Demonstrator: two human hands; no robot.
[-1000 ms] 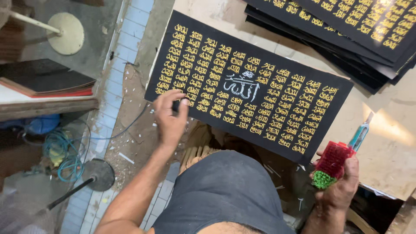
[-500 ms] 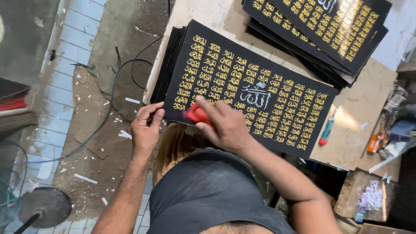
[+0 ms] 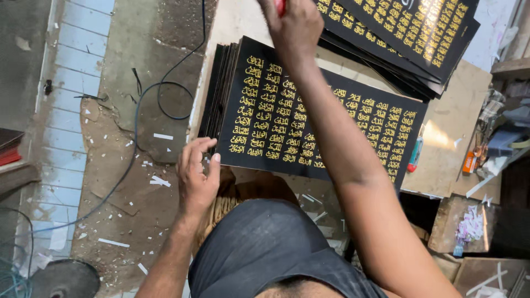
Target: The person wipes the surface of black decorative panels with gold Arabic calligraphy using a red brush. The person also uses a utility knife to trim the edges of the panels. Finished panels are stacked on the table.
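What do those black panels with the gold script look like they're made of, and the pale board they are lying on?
The black rectangular panels with gold script look like thin rigid sheets, perhaps acrylic or coated board: the stacked edges at the left are slim and straight, and the face seems matte with slightly glossy gold lettering. The pale tan board beneath looks like raw plywood or fibreboard, dull and unpainted. Neither is certain from here.
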